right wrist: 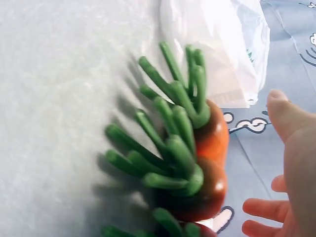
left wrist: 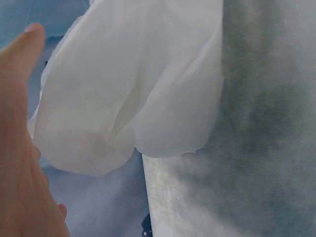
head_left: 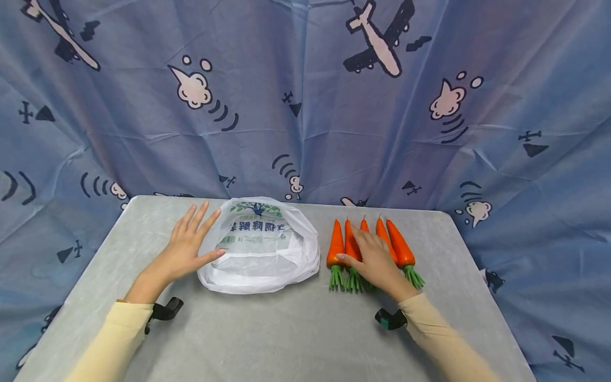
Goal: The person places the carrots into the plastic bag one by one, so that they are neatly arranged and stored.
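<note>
A white plastic bag [head_left: 262, 273] with green and blue print stands on the table with its mouth spread wide. Beside its left rim is my left hand [head_left: 179, 252], fingers spread and thumb pointing toward the opening. To the right of the bag, several glossy orange carrots with stubby green stalks lie in a row, tips pointing away from me, from the leftmost carrot [head_left: 335, 246] to the rightmost carrot [head_left: 402, 246]. Over the middle ones hovers my right hand [head_left: 379, 262], fingers extended and partly hiding them. The right wrist view shows green stalks [right wrist: 180, 153] beside that hand's thumb and fingers.
A pale grey cloth covers the table [head_left: 267, 339]. Behind it hangs a blue curtain [head_left: 267, 138] printed with planes and clouds. Both forearms wear cream sleeves, with a black camera mount [head_left: 167, 309] at the left wrist and another black mount [head_left: 390, 319] at the right.
</note>
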### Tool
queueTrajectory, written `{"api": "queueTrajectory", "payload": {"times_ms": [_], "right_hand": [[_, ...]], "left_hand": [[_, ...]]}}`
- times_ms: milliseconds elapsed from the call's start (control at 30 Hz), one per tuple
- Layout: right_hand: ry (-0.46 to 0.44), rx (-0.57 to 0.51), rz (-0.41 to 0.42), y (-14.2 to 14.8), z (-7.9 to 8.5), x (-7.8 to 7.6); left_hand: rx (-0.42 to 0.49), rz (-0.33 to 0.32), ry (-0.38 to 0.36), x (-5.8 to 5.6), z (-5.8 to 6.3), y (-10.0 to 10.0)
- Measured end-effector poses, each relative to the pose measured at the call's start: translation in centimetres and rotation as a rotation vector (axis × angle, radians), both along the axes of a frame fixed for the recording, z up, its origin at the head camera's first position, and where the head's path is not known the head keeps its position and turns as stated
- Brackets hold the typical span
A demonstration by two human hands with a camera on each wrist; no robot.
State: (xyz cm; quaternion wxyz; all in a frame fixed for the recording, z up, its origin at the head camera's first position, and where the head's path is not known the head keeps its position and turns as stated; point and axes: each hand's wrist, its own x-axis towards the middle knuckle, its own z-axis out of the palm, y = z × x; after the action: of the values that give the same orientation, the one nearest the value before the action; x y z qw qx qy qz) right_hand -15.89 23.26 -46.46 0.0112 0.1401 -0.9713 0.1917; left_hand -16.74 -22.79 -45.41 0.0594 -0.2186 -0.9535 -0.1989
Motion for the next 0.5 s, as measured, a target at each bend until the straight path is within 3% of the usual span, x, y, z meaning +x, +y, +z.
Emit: {"api": "queueTrajectory", "payload": {"times_ms": [500], "right_hand": [[0.002, 0.029, -0.046, -0.7, -1.6, 0.3]], "left_hand": [[0.004, 0.031, -0.065, 0.1, -0.7, 0.0]]}}
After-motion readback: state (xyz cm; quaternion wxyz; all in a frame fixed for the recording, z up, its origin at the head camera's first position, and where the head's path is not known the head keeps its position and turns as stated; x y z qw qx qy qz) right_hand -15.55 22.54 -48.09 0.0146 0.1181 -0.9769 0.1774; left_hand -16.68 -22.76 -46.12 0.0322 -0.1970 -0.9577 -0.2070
